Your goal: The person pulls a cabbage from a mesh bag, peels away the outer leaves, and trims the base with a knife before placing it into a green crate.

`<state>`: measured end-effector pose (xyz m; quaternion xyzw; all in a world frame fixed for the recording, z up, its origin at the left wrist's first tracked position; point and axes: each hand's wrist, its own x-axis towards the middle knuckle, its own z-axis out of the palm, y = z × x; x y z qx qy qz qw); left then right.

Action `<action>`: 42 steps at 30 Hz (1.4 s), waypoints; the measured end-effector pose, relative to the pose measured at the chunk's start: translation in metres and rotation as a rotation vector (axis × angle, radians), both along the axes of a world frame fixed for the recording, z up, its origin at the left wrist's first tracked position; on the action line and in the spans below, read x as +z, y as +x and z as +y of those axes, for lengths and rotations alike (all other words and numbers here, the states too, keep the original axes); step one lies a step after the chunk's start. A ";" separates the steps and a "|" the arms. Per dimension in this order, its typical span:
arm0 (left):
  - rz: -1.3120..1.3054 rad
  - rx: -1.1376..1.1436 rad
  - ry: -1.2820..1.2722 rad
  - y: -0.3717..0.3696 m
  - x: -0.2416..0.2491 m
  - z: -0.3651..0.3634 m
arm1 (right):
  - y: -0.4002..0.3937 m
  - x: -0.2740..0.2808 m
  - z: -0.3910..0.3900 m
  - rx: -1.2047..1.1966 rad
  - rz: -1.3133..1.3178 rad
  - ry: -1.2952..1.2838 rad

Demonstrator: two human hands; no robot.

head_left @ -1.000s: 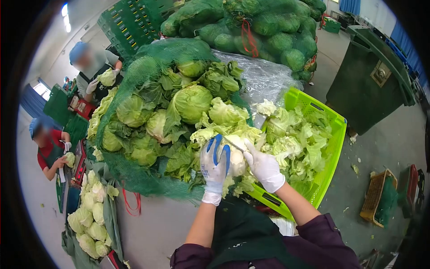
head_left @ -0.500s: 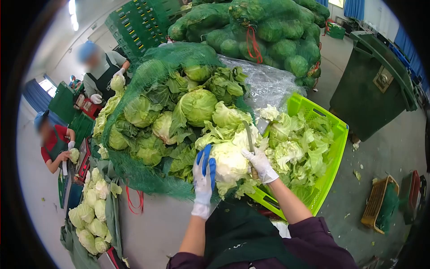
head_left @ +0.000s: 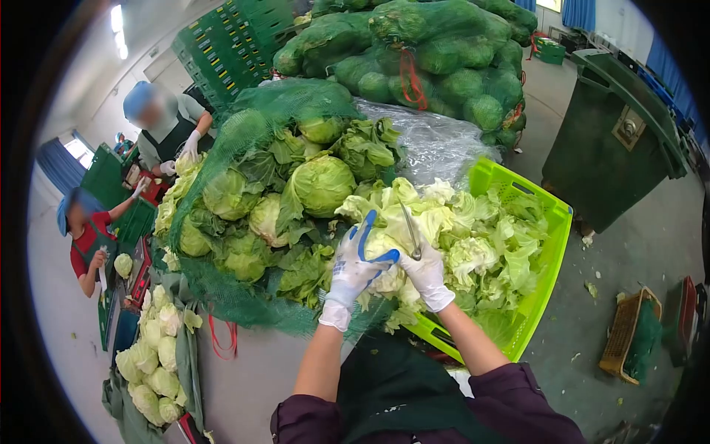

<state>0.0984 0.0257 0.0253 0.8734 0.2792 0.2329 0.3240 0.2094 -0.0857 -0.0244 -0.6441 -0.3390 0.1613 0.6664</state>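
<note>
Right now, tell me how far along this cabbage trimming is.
Done: trimmed pale heads lie piled at lower left, and the lime crate is heaped with cut leaves. In hand: the left hand grips a cabbage while the right hand works a knife at it. Left: the open net sack still holds many untrimmed heads, with more full sacks stacked behind.

Grey concrete floor, leaf scraps scattered on it. Dark green wheeled bin at right. Stacked green crates against back wall. Netted sacks piled high behind. Blue curtains at left, more at top right. Ceiling lights glare at upper left. Wicker basket on floor at lower right.
</note>
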 end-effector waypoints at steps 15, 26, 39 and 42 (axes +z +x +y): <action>0.003 -0.087 0.384 0.000 -0.007 -0.045 | 0.061 0.015 -0.031 -0.211 -0.191 -0.511; 0.116 -0.122 0.534 -0.003 -0.008 -0.058 | 0.085 -0.030 0.030 -0.100 -0.603 -0.681; -0.480 -0.014 -0.347 -0.028 -0.040 -0.005 | 0.020 0.008 -0.024 0.034 -0.498 -0.452; -0.428 -0.007 -0.303 -0.024 -0.029 -0.009 | 0.009 -0.001 0.009 0.150 -0.322 -0.424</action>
